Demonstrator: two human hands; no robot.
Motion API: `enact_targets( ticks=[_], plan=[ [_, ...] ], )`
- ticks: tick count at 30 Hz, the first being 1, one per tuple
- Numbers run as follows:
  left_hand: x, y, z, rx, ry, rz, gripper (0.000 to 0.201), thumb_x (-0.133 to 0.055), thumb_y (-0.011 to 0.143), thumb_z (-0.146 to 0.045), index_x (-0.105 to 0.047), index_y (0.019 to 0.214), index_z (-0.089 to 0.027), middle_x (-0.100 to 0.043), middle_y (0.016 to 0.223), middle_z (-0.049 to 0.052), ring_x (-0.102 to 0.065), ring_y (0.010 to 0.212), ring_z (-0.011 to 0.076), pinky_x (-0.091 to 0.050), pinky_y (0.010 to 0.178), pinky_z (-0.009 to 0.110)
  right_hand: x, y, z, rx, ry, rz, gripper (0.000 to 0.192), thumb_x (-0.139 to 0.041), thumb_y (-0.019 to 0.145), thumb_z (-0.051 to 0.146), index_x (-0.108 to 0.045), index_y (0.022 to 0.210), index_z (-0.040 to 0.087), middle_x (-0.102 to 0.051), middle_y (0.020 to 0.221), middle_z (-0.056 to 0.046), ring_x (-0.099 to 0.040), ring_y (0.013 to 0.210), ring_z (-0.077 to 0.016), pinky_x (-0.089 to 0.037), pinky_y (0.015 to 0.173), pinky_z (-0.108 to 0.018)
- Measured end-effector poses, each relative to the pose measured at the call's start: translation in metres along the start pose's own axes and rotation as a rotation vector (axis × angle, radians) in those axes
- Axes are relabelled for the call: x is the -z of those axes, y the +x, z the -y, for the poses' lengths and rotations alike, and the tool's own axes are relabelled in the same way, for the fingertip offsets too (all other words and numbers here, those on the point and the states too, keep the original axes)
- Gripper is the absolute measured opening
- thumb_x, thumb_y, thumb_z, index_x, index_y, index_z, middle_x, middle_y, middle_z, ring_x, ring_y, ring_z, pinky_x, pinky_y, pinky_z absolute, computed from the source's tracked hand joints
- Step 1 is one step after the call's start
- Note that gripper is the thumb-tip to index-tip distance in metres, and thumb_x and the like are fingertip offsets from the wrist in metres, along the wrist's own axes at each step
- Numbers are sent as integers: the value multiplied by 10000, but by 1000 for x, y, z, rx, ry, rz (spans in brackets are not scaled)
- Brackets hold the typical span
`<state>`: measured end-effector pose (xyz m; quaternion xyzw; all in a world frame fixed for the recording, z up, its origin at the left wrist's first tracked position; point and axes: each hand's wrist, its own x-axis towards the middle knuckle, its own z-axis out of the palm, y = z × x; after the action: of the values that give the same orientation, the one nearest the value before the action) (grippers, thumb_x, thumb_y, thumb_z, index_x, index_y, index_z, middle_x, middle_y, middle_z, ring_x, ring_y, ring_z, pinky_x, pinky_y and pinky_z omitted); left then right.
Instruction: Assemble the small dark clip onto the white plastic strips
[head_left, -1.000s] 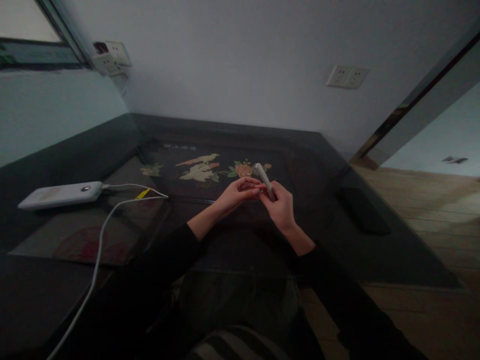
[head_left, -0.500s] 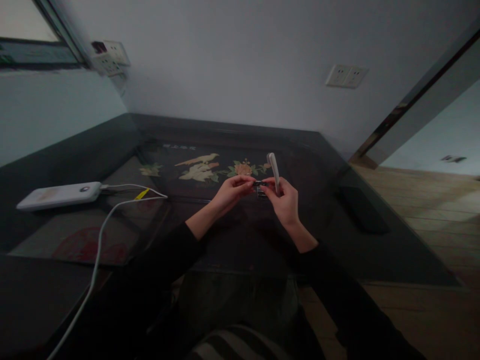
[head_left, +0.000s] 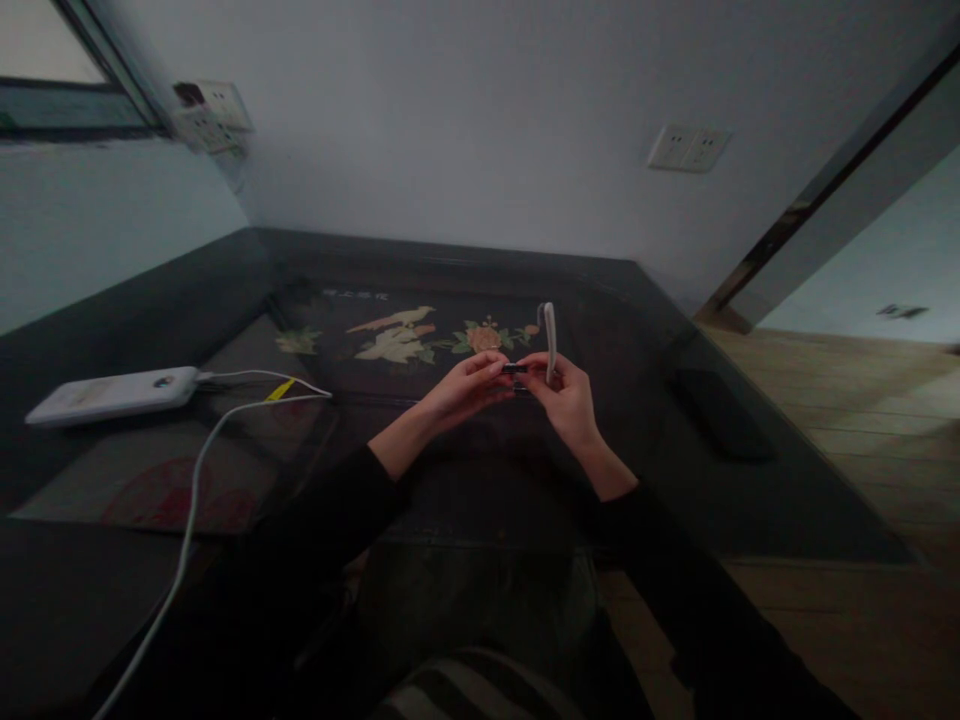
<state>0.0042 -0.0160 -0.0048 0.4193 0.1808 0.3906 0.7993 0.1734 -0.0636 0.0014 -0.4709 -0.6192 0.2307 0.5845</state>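
Note:
In front of me, above the dark table [head_left: 465, 490], my left hand [head_left: 469, 385] pinches one end of a small dark strip [head_left: 514, 368] between thumb and fingers. My right hand [head_left: 568, 398] is closed around what looks like an opened stapler, its pale curved arm [head_left: 550, 335] standing upright out of the fist. The fingertips of both hands nearly meet at the dark strip. A bit of shiny metal [head_left: 520, 387] shows just below it, between the hands. Fingers hide most of the device's lower part.
A white power bank [head_left: 112, 395] lies at the left, with a white cable [head_left: 196, 480] bearing a yellow tag [head_left: 280, 389] running toward me. To the right rests a dark flat object [head_left: 720, 415], perhaps a phone. Flower-and-bird decoration [head_left: 397, 340] covers the table's middle. Wall sockets [head_left: 688, 148] are behind.
The pale arm stands slightly more upright, and less metal shows between my hands. My fingers have shifted a little around the dark strip. The view has moved slightly.

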Motion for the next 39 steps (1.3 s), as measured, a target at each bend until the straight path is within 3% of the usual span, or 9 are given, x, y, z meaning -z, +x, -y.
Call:
enact_targets(
  ticks=[4,13,25,33,39],
  plan=[
    [-1,-1,0,-6,-13,42,395,-892,641,-352,-627,861,-160,-671,891,8,-671,869,141,-550,816,290,1,0,-1,1,24,51,142,-735,774,330,-717,852,212,-572,677,26,-455,587,-113,-377,568,-257],
    [4,0,3,18,8,131,445,-889,631,-386,-603,910,-190,-682,984,32,-665,917,161,-523,853,311,-1,2,0,-19,68,154,213,-744,768,407,-703,848,213,-646,783,-11,-541,676,-143,-437,646,-289],
    [2,1,4,-25,131,96,529,-905,605,-329,-576,998,-201,-707,971,33,-670,860,149,-504,843,312,1,2,-3,73,11,179,112,-738,791,295,-733,883,231,-633,818,-12,-555,728,-159,-435,682,-304],
    [6,-2,0,43,202,129,446,-782,761,-468,-681,1096,-191,-666,1155,90,-638,1010,195,-528,846,333,2,2,-1,105,49,120,83,-749,765,223,-737,847,231,-584,742,22,-484,637,-124,-389,613,-278],
    [12,-3,-5,78,264,150,452,-770,776,-478,-710,1104,-172,-694,1110,104,-649,989,198,-526,876,342,5,3,2,84,-8,114,95,-749,769,263,-743,852,217,-592,738,12,-477,639,-127,-393,621,-282]
  ],
)
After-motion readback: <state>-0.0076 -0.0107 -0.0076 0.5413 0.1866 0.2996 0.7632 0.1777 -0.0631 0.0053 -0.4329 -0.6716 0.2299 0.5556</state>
